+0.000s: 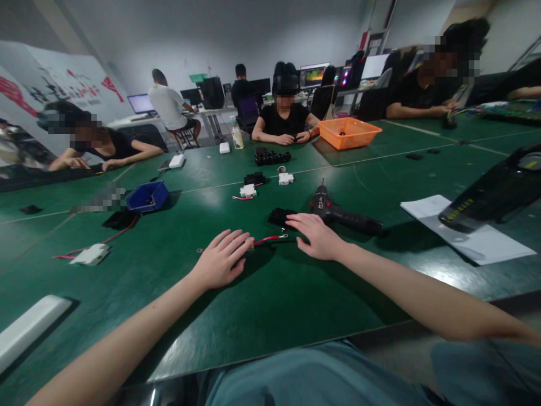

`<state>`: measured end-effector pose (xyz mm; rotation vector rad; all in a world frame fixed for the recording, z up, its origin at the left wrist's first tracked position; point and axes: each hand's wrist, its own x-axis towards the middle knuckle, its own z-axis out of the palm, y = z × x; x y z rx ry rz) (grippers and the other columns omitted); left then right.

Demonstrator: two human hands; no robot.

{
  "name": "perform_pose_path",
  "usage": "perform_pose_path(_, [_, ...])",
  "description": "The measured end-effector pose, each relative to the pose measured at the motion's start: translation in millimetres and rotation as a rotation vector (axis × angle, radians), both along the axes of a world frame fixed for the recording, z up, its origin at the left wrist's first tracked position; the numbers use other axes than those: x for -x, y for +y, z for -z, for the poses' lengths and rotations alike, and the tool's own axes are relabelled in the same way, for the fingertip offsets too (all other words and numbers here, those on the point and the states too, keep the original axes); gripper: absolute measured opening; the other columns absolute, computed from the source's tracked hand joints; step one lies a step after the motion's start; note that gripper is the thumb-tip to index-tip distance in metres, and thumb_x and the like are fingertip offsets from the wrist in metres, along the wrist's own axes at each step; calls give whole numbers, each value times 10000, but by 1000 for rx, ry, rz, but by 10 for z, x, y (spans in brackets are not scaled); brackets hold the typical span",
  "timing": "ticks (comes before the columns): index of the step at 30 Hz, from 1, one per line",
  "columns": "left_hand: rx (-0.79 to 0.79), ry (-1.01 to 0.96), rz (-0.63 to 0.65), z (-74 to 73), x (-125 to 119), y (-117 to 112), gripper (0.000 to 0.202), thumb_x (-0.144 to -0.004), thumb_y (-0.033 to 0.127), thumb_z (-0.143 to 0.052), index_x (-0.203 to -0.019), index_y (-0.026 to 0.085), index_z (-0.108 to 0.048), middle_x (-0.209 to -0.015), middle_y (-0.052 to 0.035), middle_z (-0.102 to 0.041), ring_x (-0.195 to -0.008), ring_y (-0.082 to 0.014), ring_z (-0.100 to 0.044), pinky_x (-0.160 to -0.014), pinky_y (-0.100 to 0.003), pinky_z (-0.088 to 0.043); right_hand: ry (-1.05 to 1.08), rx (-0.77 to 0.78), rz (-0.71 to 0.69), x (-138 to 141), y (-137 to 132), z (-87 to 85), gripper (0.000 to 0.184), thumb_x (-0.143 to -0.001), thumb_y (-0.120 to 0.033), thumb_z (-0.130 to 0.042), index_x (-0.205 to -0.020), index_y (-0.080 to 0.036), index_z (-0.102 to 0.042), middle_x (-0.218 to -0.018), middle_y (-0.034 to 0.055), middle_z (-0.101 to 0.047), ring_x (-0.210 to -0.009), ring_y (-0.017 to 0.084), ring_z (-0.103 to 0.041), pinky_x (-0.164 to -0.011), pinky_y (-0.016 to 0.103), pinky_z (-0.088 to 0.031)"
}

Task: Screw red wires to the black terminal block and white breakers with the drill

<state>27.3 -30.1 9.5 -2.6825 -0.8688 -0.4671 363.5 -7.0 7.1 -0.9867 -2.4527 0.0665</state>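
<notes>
My left hand (224, 256) lies palm down with its fingers stretched out, covering most of a small object. A red wire (270, 239) with a metal lug at its tip runs out from under it on the right, and another lug (200, 250) shows on the left. My right hand (316, 234) has its fingers extended and apart, the fingertips at a black block-like part (279, 216); whether they touch it I cannot tell. Beside that part is a small metal screw (283, 230). Just beyond my right hand rests a black cordless screwdriver (333, 211).
White breaker-like modules (248, 190) and black parts (273, 158) sit further back. At left are a blue bin (147, 197), a wired white module (91, 255) and a white bar (34, 327). An orange basket (349, 134), paper (486, 239) and a black bottle (486, 197) stand right. Co-workers sit around.
</notes>
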Motion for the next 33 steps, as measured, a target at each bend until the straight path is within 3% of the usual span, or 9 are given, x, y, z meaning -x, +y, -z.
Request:
perform_pose_path(8, [-40,-65,-29,81,66,42,415,-883,234,-576,-1296,256,-614,-1140,-123,-650,-1118,-291,-606,-1008,-517,-502,-156,59,30,46,46,67,529,-929,-341,-543,-1443,-224,-506,-1628,119,-281,-1487,348,-244,-1184,602,-206])
perform_pose_path(12, [-110,-41,-61,110,101,67,265,-902,252,-587,-1152,246,-675,-1050,-106,-640,-1054,-267,-608,-957,-465,-515,-112,66,30,44,33,46,417,-908,-334,-578,-1305,-211,-616,-1589,126,-351,-1464,339,-294,-1176,587,-241])
perform_pose_path(17, [-118,-47,-80,105,114,74,194,-904,244,-584,-1055,230,-705,-1060,-111,-662,-1067,-269,-615,-951,-463,-512,-91,72,49,46,42,52,474,-904,-339,-580,-1351,-184,-566,-1581,145,-354,-1456,344,-303,-1163,593,-270])
perform_pose_path(22, [-76,-31,-77,61,94,65,206,-908,225,-547,-1038,239,-706,-1083,-93,-697,-1067,-258,-638,-976,-471,-498,-57,49,73,11,64,45,219,-903,-304,-586,-1066,-189,-676,-1491,133,-468,-1415,328,-368,-1130,572,-332])
perform_pose_path(28, [-63,26,-81,49,150,73,224,-938,223,-514,-1073,239,-692,-1095,-82,-703,-1050,-252,-636,-913,-434,-499,-110,29,30,0,73,14,317,-924,-301,-577,-1220,-209,-644,-1544,139,-406,-1425,339,-354,-1125,592,-314])
perform_pose_path(33, [-64,23,-103,60,192,82,230,-941,217,-510,-1081,235,-693,-1099,-88,-702,-1052,-257,-635,-880,-423,-495,-66,27,47,-30,91,5,102,-895,-274,-596,-857,-193,-646,-1437,134,-514,-1372,328,-414,-1097,580,-347])
